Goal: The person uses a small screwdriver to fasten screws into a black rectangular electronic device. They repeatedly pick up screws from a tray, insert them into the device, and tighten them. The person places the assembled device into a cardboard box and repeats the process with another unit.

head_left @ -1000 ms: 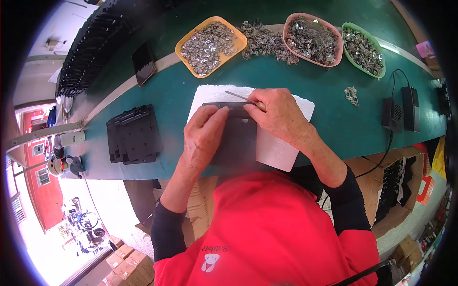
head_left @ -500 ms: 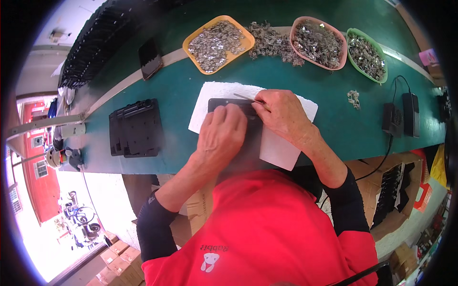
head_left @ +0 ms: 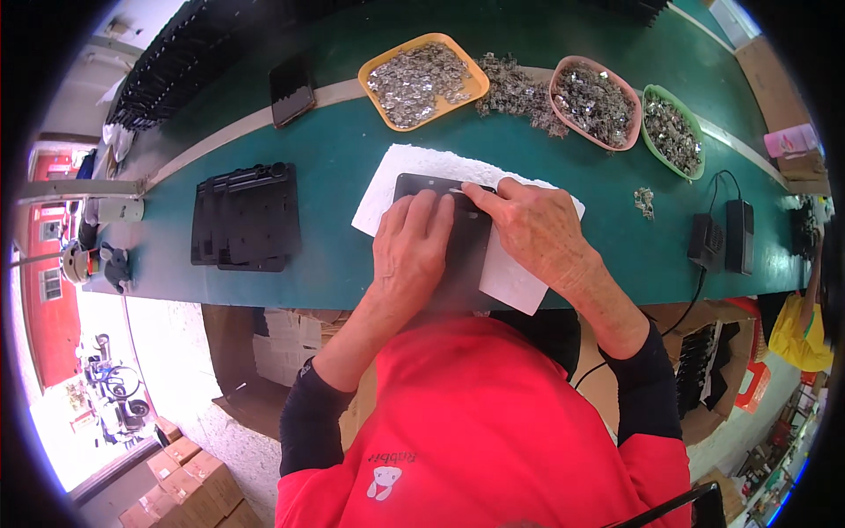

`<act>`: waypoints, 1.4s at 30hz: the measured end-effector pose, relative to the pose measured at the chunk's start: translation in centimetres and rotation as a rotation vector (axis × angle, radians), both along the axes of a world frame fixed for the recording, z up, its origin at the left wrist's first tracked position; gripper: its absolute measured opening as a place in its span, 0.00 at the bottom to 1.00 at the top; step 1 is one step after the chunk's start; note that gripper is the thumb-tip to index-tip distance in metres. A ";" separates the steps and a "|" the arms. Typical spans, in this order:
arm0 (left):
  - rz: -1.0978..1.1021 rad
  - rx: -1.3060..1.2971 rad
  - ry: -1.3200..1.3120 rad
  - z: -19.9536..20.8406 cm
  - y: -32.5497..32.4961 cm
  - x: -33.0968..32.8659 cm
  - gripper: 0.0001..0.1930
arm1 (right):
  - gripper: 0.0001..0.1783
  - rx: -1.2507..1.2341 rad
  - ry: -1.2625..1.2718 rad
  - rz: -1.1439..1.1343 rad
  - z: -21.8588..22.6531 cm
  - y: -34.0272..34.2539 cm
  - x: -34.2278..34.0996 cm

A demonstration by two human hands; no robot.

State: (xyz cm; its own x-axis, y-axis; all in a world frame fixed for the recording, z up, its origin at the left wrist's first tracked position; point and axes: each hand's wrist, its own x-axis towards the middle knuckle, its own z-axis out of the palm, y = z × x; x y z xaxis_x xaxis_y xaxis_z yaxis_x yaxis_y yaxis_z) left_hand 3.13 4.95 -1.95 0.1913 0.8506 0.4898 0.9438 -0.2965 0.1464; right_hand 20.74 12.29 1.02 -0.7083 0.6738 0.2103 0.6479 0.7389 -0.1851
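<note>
A flat black plastic panel [head_left: 466, 255] lies on a white foam sheet [head_left: 519, 273] in front of me. My left hand [head_left: 410, 251] rests on the panel's left part with fingers stretched forward and side by side; its thumb is hidden. At the panel's far end is my right hand [head_left: 546, 231], closed round a thin metal tool [head_left: 457, 191], most of which its fingers cover. The index finger points along the tool toward my left fingertips. Whether a small part sits under the tool's tip, I cannot make out.
A yellow tray [head_left: 391, 120], a pink tray [head_left: 632, 130] and a green tray [head_left: 653, 151] hold small metal clips, with a loose clip pile [head_left: 519, 92] between. Stacked black panels [head_left: 246, 220] lie left, near a phone [head_left: 291, 92]. Black adapters [head_left: 739, 236] with a cord stand right.
My left fingers have straightened out on the panel. My right index finger has stretched forward along the metal tool, which now shows less. The whole view has shifted slightly.
</note>
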 end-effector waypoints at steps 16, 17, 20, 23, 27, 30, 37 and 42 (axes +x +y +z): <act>0.135 -0.035 -0.422 -0.6 0.1 -0.3 0.19 | 0.21 0.126 -0.105 0.043 0.4 -0.1 -0.6; 0.151 -0.059 -0.502 -0.4 0.1 -0.3 0.19 | 0.21 0.129 -0.125 0.043 0.5 -0.1 -0.7; 0.135 -0.081 -0.495 -0.7 0.1 -0.5 0.18 | 0.21 0.123 -0.217 0.060 0.9 -0.2 -1.0; 0.123 -0.081 -0.488 -0.9 0.1 -0.7 0.16 | 0.21 0.092 -0.313 0.087 1.6 -0.2 -1.5; 0.119 -0.062 -0.498 -1.1 0.0 -0.6 0.13 | 0.21 0.086 -0.327 0.138 2.4 0.3 -1.9; 0.124 -0.063 -0.477 -0.8 0.1 -0.4 0.13 | 0.20 0.050 -0.324 0.141 2.6 0.5 -1.8; 0.119 -0.086 -0.523 -0.8 0.1 -0.5 0.13 | 0.18 -0.016 -0.226 0.102 2.3 0.7 -1.3; 0.112 -0.081 -0.521 -0.7 0.3 -0.8 0.12 | 0.18 0.025 -0.196 0.114 1.7 0.7 -1.2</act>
State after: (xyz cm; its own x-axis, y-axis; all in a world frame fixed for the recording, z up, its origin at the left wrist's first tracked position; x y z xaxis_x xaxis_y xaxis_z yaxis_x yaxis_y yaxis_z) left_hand 2.36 5.24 -2.68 -0.1535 0.8907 0.4278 0.7653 -0.1668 0.6217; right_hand 19.59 12.98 2.70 -0.8088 0.5831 0.0766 0.5815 0.8124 -0.0443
